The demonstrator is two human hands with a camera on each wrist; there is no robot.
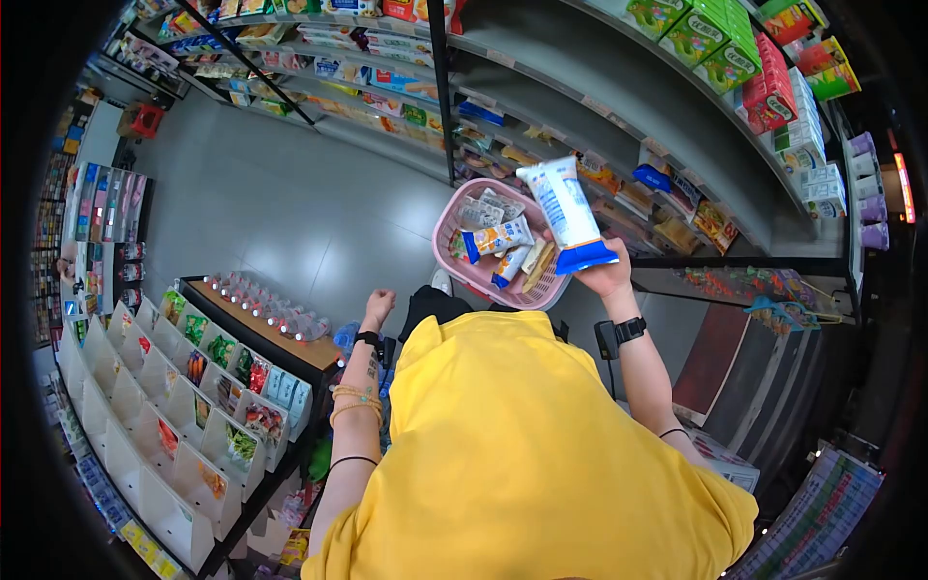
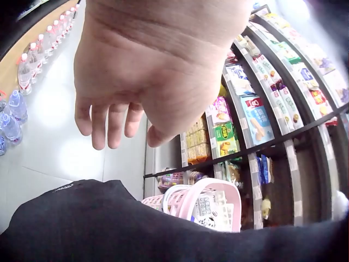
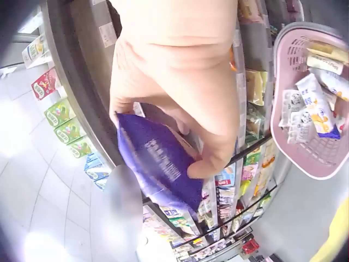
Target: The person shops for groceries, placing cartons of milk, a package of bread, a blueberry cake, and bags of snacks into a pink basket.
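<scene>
My right hand [image 1: 609, 275] grips a white-and-blue snack packet [image 1: 568, 215] by its blue end, above and beside the pink basket [image 1: 442, 237]. In the right wrist view, the thumb presses on the packet's blue end [image 3: 163, 161], and the fingers are partly behind it. Inside the basket lie several packets, among them an orange-and-white one with a blue end [image 1: 499, 238], and clear-and-white packs [image 3: 297, 123]. To the left of the basket, my left hand [image 1: 380, 307] hangs with nothing in it; the left wrist view shows its fingers [image 2: 98, 128] loosely bent.
Shelves [image 1: 580, 97] of packaged snacks curve along the front and right, with green drink cartons [image 1: 710, 43] up high. At the left stand a white compartment rack [image 1: 174, 416] of small bags and a wooden ledge with rows of bottles [image 1: 271, 307]. Grey floor [image 1: 261, 184] lies between.
</scene>
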